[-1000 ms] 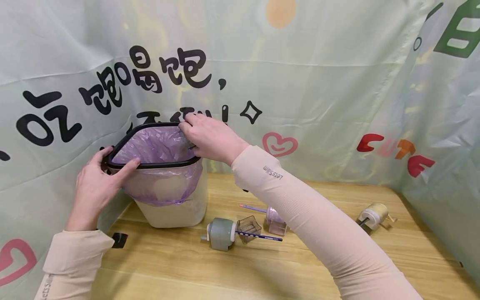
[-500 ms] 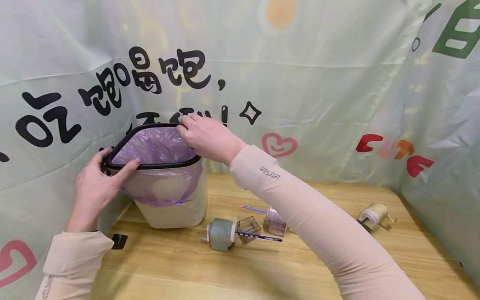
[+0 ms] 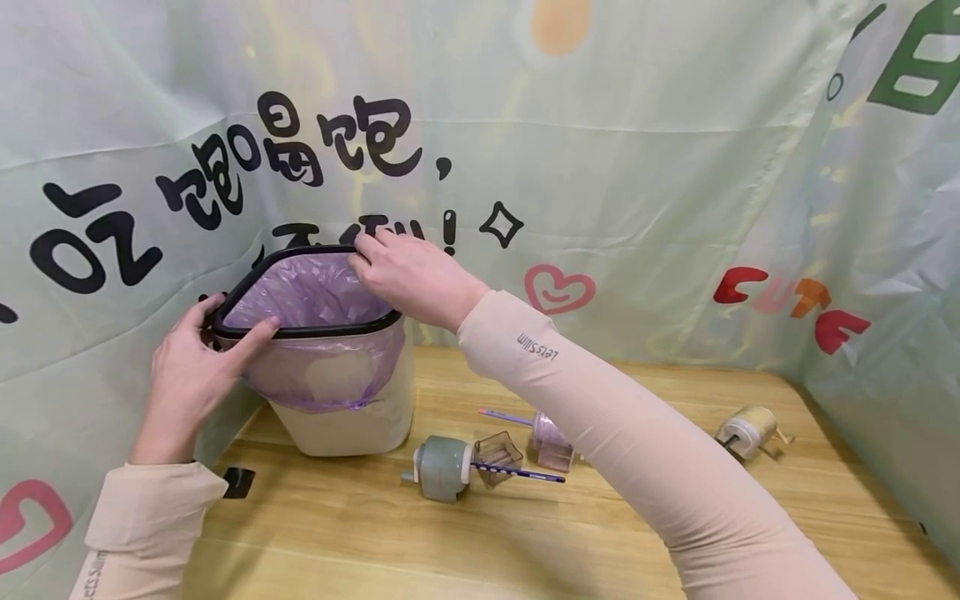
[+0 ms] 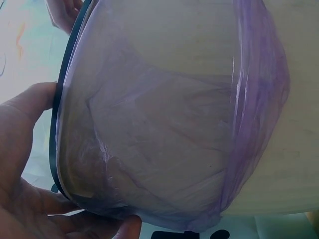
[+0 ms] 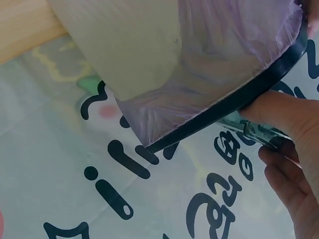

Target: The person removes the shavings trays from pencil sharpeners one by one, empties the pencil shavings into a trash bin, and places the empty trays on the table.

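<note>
A pale trash can [image 3: 341, 437] stands at the left, lined with a purple bag [image 3: 322, 287] folded over its outside under a black rim [image 3: 330, 331]. My left hand [image 3: 191, 367] grips the rim's left corner, thumb over the front edge; the left wrist view shows fingers [image 4: 75, 226] below the rim. My right hand [image 3: 420, 275] is over the can's right corner. In the right wrist view its thumb [image 5: 281, 112] lies by the rim, and thumb and fingers hold a small clear plastic piece [image 5: 254, 133], mostly hidden; its kind is unclear.
On the wooden table [image 3: 390, 550] lie a grey-green pencil sharpener [image 3: 441, 468] with a blue pencil [image 3: 532, 475], a clear tray [image 3: 498, 457] and a purple sharpener [image 3: 551, 442] with a pencil. A gold sharpener [image 3: 750, 429] is at right. Printed cloth [image 3: 660, 208] walls the table.
My right hand has shifted slightly left along the rim, and the dark bit seen under it a second ago is now out of sight. My left hand stays put.
</note>
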### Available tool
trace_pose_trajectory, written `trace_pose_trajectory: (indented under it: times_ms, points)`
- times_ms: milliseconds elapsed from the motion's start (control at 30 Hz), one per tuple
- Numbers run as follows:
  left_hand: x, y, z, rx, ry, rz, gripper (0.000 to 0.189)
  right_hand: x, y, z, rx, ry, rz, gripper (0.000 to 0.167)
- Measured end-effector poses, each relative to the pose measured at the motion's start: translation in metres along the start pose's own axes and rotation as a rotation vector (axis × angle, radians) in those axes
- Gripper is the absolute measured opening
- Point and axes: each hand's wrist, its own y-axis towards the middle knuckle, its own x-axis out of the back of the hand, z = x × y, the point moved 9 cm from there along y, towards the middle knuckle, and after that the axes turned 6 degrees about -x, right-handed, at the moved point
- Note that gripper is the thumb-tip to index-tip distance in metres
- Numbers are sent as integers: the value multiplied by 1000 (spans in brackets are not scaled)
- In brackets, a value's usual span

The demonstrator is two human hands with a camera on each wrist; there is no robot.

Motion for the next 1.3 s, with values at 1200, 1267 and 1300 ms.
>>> trace_pose_trajectory:
  times_ms: [1200, 1267, 1300]
  points:
    - [-1, 1, -1, -8, -3, -14, 97, 12, -2, 18, 188, -174, -122, 42]
    - [-1, 0, -1, -4, -7, -14, 97, 12, -3, 15, 164, -163, -104, 41]
    - [-1, 0, 0, -3, -8, -13, 98, 12, -3, 13, 151, -158, -95, 40]
